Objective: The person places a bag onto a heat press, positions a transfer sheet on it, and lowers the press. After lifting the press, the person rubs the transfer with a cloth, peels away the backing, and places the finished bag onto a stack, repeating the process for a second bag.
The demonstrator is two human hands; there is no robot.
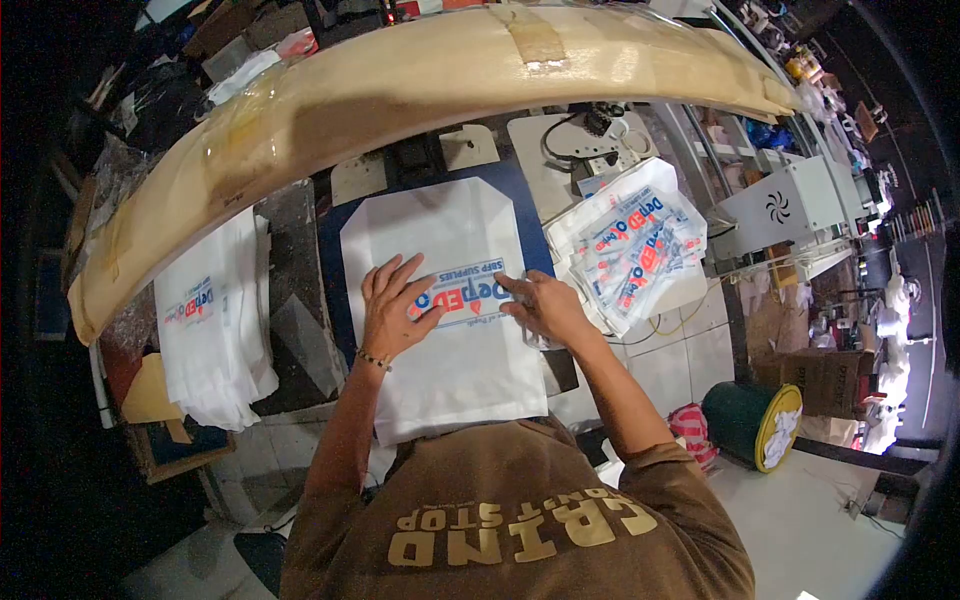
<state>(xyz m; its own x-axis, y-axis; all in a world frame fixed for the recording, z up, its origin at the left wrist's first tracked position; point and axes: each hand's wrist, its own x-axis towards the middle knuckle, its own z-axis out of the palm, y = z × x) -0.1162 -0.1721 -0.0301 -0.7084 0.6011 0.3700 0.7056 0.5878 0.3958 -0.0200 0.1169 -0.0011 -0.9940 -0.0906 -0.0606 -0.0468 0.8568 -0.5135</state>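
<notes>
A white bag (450, 385) lies flat over a dark blue board (338, 225). Across its middle is a blue and red printed design (468, 296), which looks like a film sheet laid on the fabric. My left hand (398, 308) rests on the design's left part with fingers spread. At the design's right edge my right hand (548, 308) has its index finger and thumb apart, both touching the surface. To the right sits a pile of printed clear film sheets (645, 250). A stack of white printed bags (212, 330) is on the left.
A long wrapped tan beam (400, 85) arches across in front of the board. Cables and a power strip (600, 165) lie behind the film pile. At right stand a white machine box (785, 205) and a green bin (745, 425) on the floor.
</notes>
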